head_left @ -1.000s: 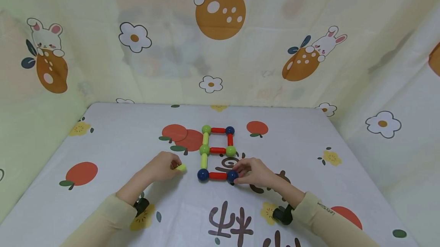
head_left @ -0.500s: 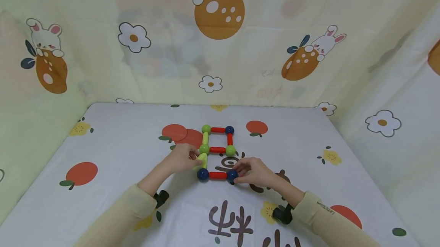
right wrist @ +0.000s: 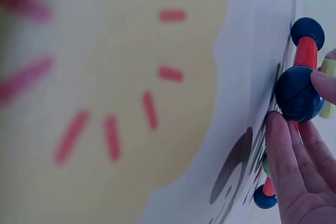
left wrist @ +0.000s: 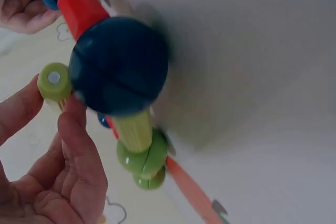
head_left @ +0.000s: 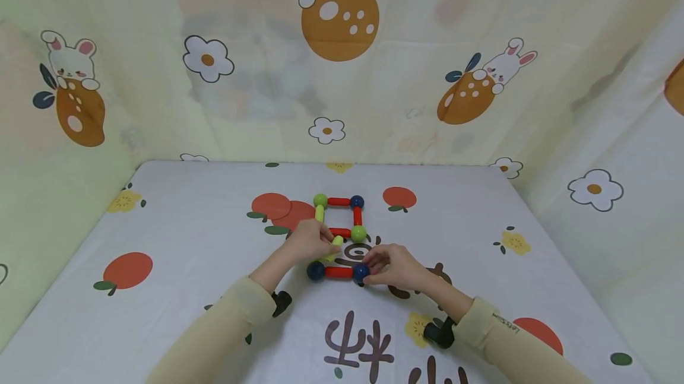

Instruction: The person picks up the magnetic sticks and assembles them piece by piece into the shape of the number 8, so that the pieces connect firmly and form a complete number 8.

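My left hand (head_left: 310, 243) pinches a short light-green magnetic rod (head_left: 338, 242) between thumb and fingertips, over the left side of a ball-and-rod figure. In the left wrist view the rod's end (left wrist: 54, 78) shows a round metal spot and sits beside a dark blue ball (left wrist: 119, 66). With thumb and fingers, my right hand (head_left: 399, 268) holds the figure's near right blue ball (head_left: 361, 272). A red rod (head_left: 339, 272) joins it to the near left blue ball (head_left: 316, 270). Behind, red rods, a green ball (head_left: 358, 234) and another blue ball (head_left: 357, 202) form a square. My left hand hides the middle left ball.
The figure lies flat on a white cloth (head_left: 187, 212) printed with fruit, flowers and brown drawings. A patterned curtain (head_left: 256, 105) rises behind the table's far edge. Both wrists carry a black camera (head_left: 440, 334).
My left hand has moved right with the light-green rod, from beside the figure to over its left side. The right hand stays at the near right blue ball.
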Available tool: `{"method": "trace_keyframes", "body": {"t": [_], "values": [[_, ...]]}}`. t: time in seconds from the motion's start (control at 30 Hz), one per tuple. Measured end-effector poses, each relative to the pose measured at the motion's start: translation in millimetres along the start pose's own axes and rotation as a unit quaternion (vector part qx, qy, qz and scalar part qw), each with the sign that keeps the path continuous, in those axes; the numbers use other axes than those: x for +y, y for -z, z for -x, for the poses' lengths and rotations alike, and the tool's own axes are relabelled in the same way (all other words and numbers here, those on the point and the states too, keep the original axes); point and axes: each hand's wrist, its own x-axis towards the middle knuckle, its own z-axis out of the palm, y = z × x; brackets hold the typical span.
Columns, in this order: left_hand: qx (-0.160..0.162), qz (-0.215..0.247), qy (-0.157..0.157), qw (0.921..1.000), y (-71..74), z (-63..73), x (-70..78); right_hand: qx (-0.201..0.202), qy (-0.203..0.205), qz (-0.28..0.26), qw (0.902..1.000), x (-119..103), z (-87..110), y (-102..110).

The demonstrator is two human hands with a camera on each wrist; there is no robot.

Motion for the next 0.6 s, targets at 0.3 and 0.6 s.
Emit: {"method": "trace_keyframes", "body": {"t": [0.3,0.6], "values": [[-0.009,0.031,0.018,0.9993,-16.2,-13.1,13.0,0.007,-0.004,0.002,1.0,1,1.4,1],[-0.013,0.036,0.07,0.9968,-33.8,-21.9,20.1,0.009,0.006,-0.009,0.9999,-1,3.0,0]]}}
